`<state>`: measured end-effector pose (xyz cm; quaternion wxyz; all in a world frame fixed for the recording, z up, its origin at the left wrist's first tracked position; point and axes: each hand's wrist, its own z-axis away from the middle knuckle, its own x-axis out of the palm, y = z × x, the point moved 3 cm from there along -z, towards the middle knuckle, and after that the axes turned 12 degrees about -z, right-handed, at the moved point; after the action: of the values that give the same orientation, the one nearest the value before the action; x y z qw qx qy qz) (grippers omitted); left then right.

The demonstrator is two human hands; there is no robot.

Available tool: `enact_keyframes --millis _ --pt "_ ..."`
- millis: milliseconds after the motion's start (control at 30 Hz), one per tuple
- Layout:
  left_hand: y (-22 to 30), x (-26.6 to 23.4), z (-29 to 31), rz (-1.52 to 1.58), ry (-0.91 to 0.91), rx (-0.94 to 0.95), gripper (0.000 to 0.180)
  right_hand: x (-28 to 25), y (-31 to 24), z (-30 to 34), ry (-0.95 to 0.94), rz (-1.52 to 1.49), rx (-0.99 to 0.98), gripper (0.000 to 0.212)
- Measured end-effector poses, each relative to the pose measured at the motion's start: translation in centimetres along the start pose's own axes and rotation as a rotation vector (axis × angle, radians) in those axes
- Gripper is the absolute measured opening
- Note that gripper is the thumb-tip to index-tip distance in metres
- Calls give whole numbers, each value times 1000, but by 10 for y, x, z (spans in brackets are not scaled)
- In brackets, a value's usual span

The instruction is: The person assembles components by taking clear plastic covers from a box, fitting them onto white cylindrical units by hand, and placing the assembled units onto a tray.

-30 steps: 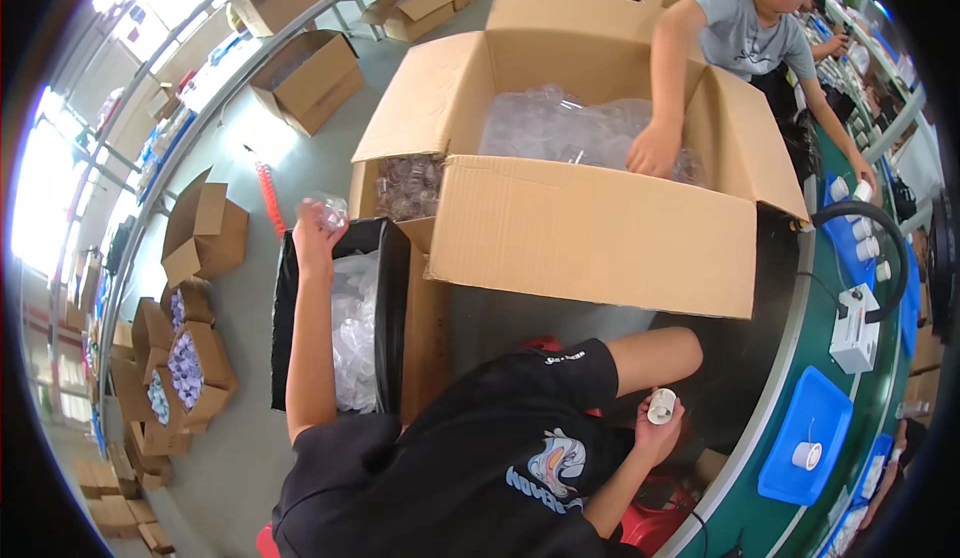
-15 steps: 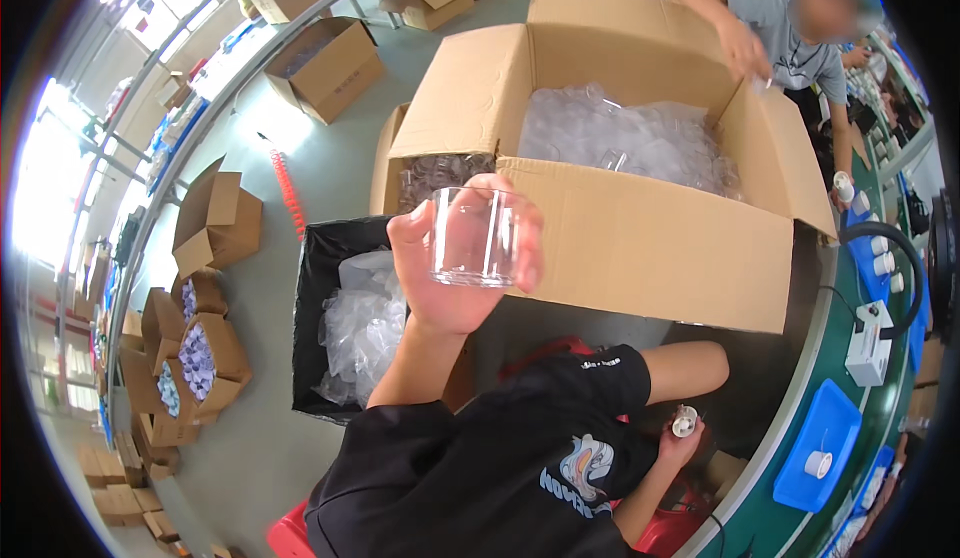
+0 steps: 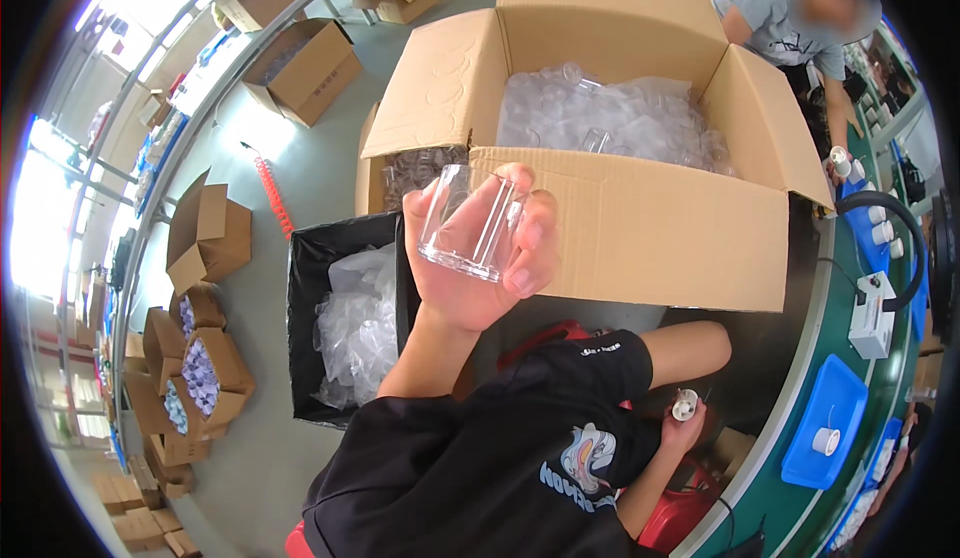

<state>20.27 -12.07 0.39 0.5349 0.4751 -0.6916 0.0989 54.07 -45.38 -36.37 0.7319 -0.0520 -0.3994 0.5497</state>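
Note:
My left hand [image 3: 470, 258] is raised in front of the big carton, palm up, with its thumb and fingers curled round a clear cylindrical cup [image 3: 462, 220]. The cup is tilted, and its see-through wall shows my fingers behind it. Low on the right, beside my knee, my right hand [image 3: 683, 432] grips a small round white part [image 3: 685, 405] whose open end faces up. Fine detail inside that part is too small to make out.
The big open carton [image 3: 660, 223] holds many clear cups in film. Left of it stands a black-lined bin [image 3: 305, 358] with crumpled clear plastic. On the green bench [image 3: 790, 503] at right are a blue tray [image 3: 800, 463] and a white box [image 3: 872, 318]. A co-worker [image 3: 775, 8] works at far right.
The clear cup has gone from nearly upright to tilted as my left hand turned. My right hand keeps the white part near my knee. The co-worker's raised hand has come down out of sight.

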Motion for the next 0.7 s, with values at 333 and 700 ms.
enact_keyframes --millis 333,700 --pt "232 -113 91 -1499 1082 887 55 22 2 23 55 57 -96 23" --pt "259 -354 100 -807 1770 -109 89 -9 -19 17 56 267 -242 18"
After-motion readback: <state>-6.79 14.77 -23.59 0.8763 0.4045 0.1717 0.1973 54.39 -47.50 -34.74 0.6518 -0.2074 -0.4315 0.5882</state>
